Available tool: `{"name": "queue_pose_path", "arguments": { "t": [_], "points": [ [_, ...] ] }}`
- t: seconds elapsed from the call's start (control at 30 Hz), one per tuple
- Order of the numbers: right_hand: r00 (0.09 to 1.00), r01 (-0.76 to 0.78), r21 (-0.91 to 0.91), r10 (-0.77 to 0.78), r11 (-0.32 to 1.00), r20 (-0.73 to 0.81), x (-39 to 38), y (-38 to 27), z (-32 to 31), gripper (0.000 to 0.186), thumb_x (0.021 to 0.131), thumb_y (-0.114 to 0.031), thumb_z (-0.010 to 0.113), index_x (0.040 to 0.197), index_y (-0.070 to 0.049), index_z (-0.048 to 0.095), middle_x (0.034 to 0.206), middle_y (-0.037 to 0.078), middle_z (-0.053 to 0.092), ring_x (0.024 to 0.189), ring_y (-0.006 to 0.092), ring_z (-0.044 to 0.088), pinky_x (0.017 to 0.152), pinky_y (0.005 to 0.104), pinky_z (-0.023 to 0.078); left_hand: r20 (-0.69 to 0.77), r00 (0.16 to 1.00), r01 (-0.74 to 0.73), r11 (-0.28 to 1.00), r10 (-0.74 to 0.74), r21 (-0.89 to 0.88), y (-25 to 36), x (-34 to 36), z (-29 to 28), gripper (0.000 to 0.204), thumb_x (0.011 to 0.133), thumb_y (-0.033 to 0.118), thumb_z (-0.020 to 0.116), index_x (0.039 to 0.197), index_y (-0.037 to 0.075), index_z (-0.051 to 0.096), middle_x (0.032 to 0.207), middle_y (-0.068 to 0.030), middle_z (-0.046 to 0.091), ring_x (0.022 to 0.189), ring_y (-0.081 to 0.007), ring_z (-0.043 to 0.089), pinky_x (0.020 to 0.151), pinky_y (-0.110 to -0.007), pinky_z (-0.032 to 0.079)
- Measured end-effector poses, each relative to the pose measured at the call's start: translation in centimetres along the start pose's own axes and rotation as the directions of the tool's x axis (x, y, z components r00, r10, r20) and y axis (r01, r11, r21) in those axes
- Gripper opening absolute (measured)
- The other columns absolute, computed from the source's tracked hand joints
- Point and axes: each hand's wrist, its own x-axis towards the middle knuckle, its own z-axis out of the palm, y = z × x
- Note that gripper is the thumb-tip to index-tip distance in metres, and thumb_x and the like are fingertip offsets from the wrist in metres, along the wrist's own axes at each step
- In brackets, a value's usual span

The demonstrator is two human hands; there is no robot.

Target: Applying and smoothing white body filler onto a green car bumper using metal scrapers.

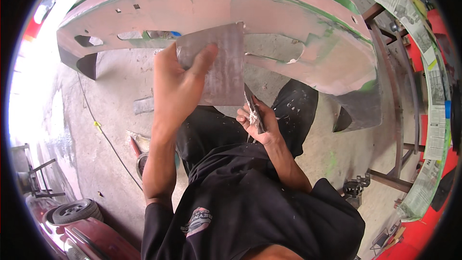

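Note:
My left hand [180, 84] grips a flat grey square plate [224, 74], thumb across its face and the other fingers hidden behind it. In my right hand [265, 124] is a dark putty knife [259, 115], smeared with pale pinkish putty that is also on my fingers. The putty knife's upper end is close to the plate's lower right corner; whether they touch I cannot tell. Beyond both hands spans a car bumper [202, 12], coated in patchy pink with green showing through along its edges and right side.
A can [141, 163] and a red-handled tool [134, 147] lie on the concrete floor left of my legs. A dark cord [113, 147] crosses the floor. Newspaper-masked trim [428, 67] hangs on a metal rack [394, 180] at right. A wheel [76, 211] rests at lower left.

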Motion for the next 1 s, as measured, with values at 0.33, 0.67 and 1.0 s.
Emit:
{"name": "queue_pose_path", "arguments": {
  "t": [0.33,0.67,1.0],
  "points": [
    [0.998,0.004,0.049,-0.007,0.999,0.059,-0.1,-0.6,-1.5,0.022,0.097,-0.026,0.054,0.095,-0.006,0.063,0.072,0.006,0.061,0.065,0.0166,0.056,0.061,0.0281,0.048,0.054,0.947,0.313,0.872,-0.317,-0.376,0.0,0.2,0.2,0.025,0.086,0.012,0.068,0.101,-0.007,0.064,0.086,-0.0060,0.066,0.072,-0.0096,0.058,0.065,-0.024,0.045],
    [0.994,-0.010,0.063,0.003,0.998,0.111,0.2,-0.8,-2.4,0.023,0.097,-0.027,0.054,0.097,-0.005,0.062,0.074,0.010,0.063,0.064,0.0202,0.060,0.059,0.0292,0.052,0.089,0.996,-0.009,0.998,0.003,0.066,1.9,1.0,-0.2,0.019,0.085,0.010,0.065,0.097,-0.005,0.065,0.080,-0.0037,0.067,0.069,-0.0089,0.057,0.065,-0.026,0.046],
    [1.000,-0.009,-0.004,0.009,1.000,-0.020,-0.4,-1.2,-0.8,0.023,0.099,-0.023,0.049,0.087,-0.007,0.059,0.063,0.000,0.043,0.067,0.0147,0.041,0.067,0.0288,0.037,0.354,0.892,-0.438,0.736,0.282,0.516,4.8,0.7,0.5,0.016,0.078,0.001,0.060,0.094,-0.004,0.062,0.072,-0.0191,0.063,0.060,-0.0276,0.064,0.055,-0.035,0.049]
  ]
}}
